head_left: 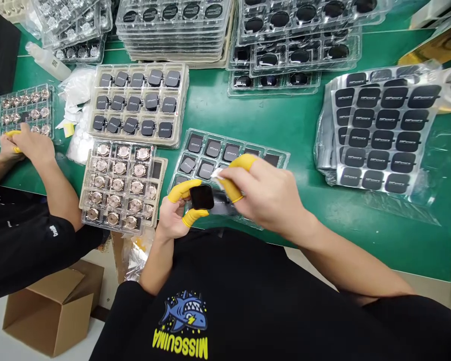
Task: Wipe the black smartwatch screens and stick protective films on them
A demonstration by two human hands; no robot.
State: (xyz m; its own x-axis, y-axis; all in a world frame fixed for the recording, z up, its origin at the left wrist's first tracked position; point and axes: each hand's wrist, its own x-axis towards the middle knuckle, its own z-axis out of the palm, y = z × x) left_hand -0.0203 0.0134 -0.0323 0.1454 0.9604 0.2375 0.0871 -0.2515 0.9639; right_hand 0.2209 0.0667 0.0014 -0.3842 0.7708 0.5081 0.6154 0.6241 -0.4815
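My left hand, with yellow finger cots on thumb and finger, grips a square black watch face by its edges, dark glossy side up. Just right of it, my right hand, also in yellow finger cots, pinches a small white cloth or tissue. The white piece is apart from the watch face. Under and behind both hands lies a clear tray with square black pieces in its compartments. A dark printed film shows partly below my right hand.
Left stand a tray of round metallic parts and stacked trays of square black pieces. Printed label sheets lie right. Tray stacks line the back. A co-worker's hands work at the far left, above a cardboard box.
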